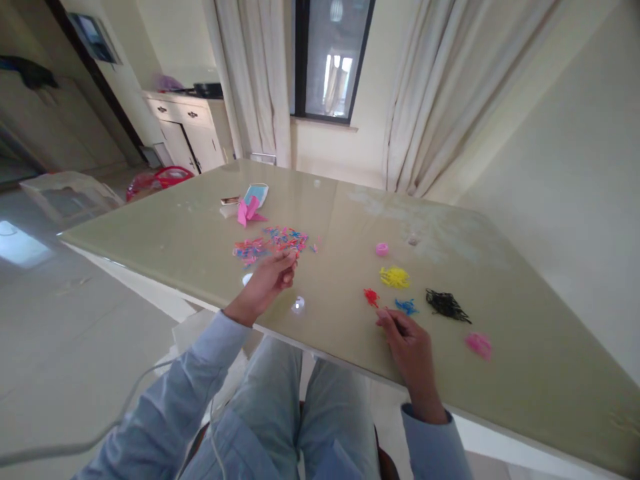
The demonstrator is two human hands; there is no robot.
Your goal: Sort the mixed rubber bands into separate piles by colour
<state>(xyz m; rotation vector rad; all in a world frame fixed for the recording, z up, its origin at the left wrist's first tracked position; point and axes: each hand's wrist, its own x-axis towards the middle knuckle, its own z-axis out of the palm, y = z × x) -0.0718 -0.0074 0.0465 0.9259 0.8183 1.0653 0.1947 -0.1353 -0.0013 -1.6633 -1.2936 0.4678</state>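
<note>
My left hand (270, 280) is raised at the near edge of a mixed pile (250, 250) of small pink, blue and orange pieces that look like rubber bands. Its thumb and fingertips are pinched together; whatever is between them is too small to name. My right hand (407, 343) rests low over the table, thumb and forefinger closed just below a small red heap (371, 297). What that pinch holds, if anything, I cannot make out. Around it lie a blue heap (406, 306), a yellow heap (395, 277), a black heap (447, 305) and a pink heap (479, 345).
Farther back on the glossy table (340, 220) are a pink folded paper piece (249, 212) and a blue face mask (257, 194). A small pink ring-like item (382, 249) sits beyond the yellow heap. The table's near edge runs just above my lap.
</note>
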